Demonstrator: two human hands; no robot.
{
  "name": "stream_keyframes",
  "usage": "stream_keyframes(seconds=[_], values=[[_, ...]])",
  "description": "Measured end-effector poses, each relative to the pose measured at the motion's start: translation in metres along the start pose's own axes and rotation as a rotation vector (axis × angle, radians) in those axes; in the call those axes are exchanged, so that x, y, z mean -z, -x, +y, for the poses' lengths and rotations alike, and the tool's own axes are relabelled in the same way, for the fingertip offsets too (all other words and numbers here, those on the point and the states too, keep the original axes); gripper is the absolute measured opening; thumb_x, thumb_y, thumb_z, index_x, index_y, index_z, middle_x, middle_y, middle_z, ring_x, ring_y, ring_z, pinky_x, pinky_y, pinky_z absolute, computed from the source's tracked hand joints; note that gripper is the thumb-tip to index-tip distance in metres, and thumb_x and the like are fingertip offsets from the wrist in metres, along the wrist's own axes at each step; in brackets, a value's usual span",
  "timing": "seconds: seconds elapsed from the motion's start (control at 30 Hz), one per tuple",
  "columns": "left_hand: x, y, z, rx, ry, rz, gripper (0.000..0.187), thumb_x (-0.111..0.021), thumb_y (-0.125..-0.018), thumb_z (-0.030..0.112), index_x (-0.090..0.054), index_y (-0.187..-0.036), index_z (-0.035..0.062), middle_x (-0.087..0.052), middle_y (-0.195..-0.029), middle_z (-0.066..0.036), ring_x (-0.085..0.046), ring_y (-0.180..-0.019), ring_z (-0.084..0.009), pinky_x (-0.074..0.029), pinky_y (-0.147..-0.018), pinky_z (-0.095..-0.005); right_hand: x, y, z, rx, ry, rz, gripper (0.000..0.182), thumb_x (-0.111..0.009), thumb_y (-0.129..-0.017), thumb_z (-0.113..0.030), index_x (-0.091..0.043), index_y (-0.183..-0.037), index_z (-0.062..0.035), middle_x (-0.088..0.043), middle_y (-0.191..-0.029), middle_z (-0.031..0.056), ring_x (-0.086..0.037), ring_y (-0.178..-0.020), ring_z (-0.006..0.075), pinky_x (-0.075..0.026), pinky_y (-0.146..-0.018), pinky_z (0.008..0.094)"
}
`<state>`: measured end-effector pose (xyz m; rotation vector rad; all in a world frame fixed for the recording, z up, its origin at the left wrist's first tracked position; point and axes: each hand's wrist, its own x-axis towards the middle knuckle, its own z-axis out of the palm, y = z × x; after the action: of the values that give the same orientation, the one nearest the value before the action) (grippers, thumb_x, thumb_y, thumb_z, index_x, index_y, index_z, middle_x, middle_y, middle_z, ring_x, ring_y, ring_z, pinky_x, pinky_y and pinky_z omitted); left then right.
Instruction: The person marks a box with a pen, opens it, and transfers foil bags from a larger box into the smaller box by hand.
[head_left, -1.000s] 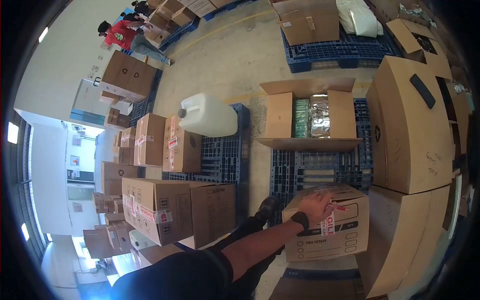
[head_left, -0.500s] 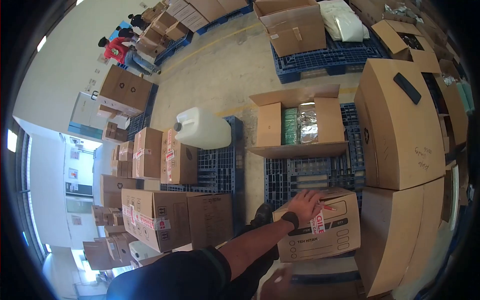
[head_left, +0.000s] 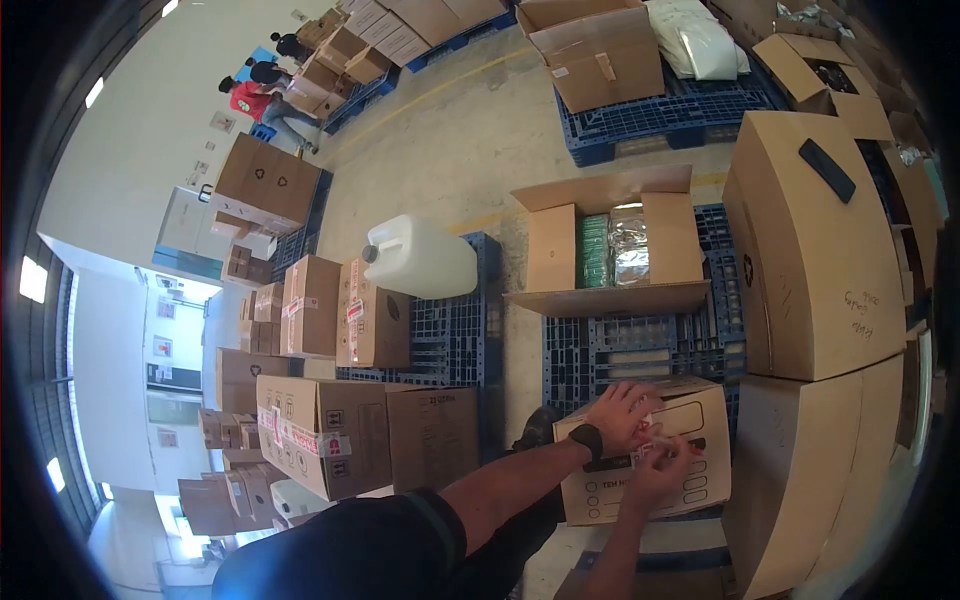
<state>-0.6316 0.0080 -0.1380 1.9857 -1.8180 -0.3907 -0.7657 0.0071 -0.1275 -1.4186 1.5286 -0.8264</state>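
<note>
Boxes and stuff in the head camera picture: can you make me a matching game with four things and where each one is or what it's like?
Things:
1. white jug
2. open box
3. small box with red-and-white tape
4. black wristband

Places or states:
A. under both hands
B. lying on its side on a blue pallet
C. flaps spread, green and silver packs inside
D. on the left hand's wrist

Pairs: 1-B, 2-C, 3-A, 4-D. The right hand touches the tape on that small box too.
</note>
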Motion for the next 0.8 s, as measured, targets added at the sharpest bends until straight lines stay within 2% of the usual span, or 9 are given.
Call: stream_keyframes(seconds=[0.03, 0.17, 0.23, 0.37, 0.4, 0.43, 0.57, 0.67, 0.8], values=[[0.002, -0.002, 0.001, 0.054, -0.015, -0.019, 0.047, -0.062, -0.082, 0.039, -0.052, -0.123, 0.0171, -0.047, -0.129, -0.008, -0.045, -0.118, -0.0308, -0.037, -0.097, -0.0445, 0.004, 0.000, 0.002, -0.198, -0.146, 0.139, 0.028, -0.053, -0.089, -0.001, -0.050, -0.116, 0.0013, -0.058, -0.106, 0.0162, -0.059, -0.099, 0.0280, -0.043, -0.099, 0.0426], [0.019, -0.014, 0.003, 0.212, 0.048, -0.086, 0.046, -0.057, -0.085, 0.041, -0.054, -0.122, 0.0135, -0.053, -0.126, -0.011, -0.053, -0.110, -0.0294, -0.043, -0.093, -0.0424, 0.049, -0.009, 0.074, -0.213, -0.257, 0.327, 0.022, -0.050, -0.091, 0.000, -0.048, -0.113, -0.0003, -0.056, -0.111, 0.0142, -0.057, -0.101, 0.0234, -0.029, -0.112, 0.0426], [0.023, -0.023, -0.005, 0.266, 0.071, -0.177, 0.047, -0.057, -0.085, 0.043, -0.054, -0.122, 0.0131, -0.057, -0.121, -0.012, -0.055, -0.108, -0.0302, -0.045, -0.091, -0.0427, 0.075, -0.018, 0.100, 0.038, -0.159, 0.483, 0.021, -0.054, -0.091, -0.004, -0.047, -0.111, -0.0012, -0.055, -0.113, 0.0136, -0.051, -0.108, 0.0215, -0.018, -0.116, 0.0434], [0.029, -0.032, -0.018, 0.340, 0.060, -0.284, 0.050, -0.054, -0.086, 0.047, -0.056, -0.122, 0.0122, -0.066, -0.106, -0.014, -0.059, -0.104, -0.0311, -0.048, -0.088, -0.0429, 0.078, -0.046, 0.097, 0.061, 0.498, 0.438, 0.022, -0.054, -0.095, -0.015, -0.047, -0.110, -0.0006, -0.054, -0.109, 0.0139, -0.047, -0.113, 0.0208, -0.021, -0.114, 0.0432], [0.017, -0.028, -0.025, 0.265, 0.081, -0.114, 0.046, -0.057, -0.084, 0.045, -0.057, -0.119, 0.0151, -0.064, -0.091, -0.013, -0.060, -0.086, -0.0327, -0.050, -0.075, -0.0446, 0.061, -0.052, 0.093, 0.085, 0.380, 0.459, 0.025, -0.052, -0.097, -0.020, -0.047, -0.110, 0.0002, -0.055, -0.107, 0.0146, -0.047, -0.113, 0.0215, -0.022, -0.113, 0.0423], [0.015, -0.029, -0.027, 0.266, 0.081, -0.114, 0.046, -0.057, -0.084, 0.045, -0.057, -0.119, 0.0151, -0.064, -0.091, -0.013, -0.060, -0.086, -0.0327, -0.050, -0.075, -0.0446, 0.055, -0.054, 0.096, 0.095, 0.320, 0.470, 0.027, -0.051, -0.098, -0.023, -0.047, -0.110, 0.0006, -0.055, -0.106, 0.0149, -0.048, -0.113, 0.0218, -0.023, -0.112, 0.0418], [0.015, -0.034, -0.034, 0.283, 0.064, -0.104, 0.047, -0.057, -0.084, 0.044, -0.057, -0.120, 0.0139, -0.065, -0.096, -0.014, -0.061, -0.091, -0.0337, -0.050, -0.078, -0.0445, 0.053, -0.059, 0.104, 0.026, 0.193, 0.339, 0.034, -0.044, -0.101, -0.030, -0.049, -0.111, 0.0032, -0.054, -0.108, 0.0160, -0.049, -0.112, 0.0225, -0.031, -0.107, 0.0384], [0.017, -0.035, -0.027, 0.306, 0.042, -0.195, 0.049, -0.055, -0.085, 0.046, -0.055, -0.123, 0.0140, -0.065, -0.101, -0.014, -0.060, -0.097, -0.0325, -0.049, -0.083, -0.0443, 0.057, -0.064, 0.089, 0.231, 0.436, 0.414, 0.033, -0.043, -0.102, -0.026, -0.050, -0.110, 0.0046, -0.055, -0.105, 0.0152, -0.052, -0.103, 0.0217, -0.040, -0.097, 0.0347], [0.014, -0.022, 0.000, 0.356, 0.022, -0.257, 0.050, -0.054, -0.086, 0.047, -0.053, -0.125, 0.0149, -0.063, -0.112, -0.014, -0.058, -0.107, -0.0316, -0.047, -0.090, -0.0449, 0.068, -0.050, 0.081, -0.025, 0.031, 0.393, 0.031, -0.041, -0.103, -0.025, -0.051, -0.108, 0.0034, -0.057, -0.097, 0.0134, -0.053, -0.090, 0.0190, -0.045, -0.085, 0.0327]])
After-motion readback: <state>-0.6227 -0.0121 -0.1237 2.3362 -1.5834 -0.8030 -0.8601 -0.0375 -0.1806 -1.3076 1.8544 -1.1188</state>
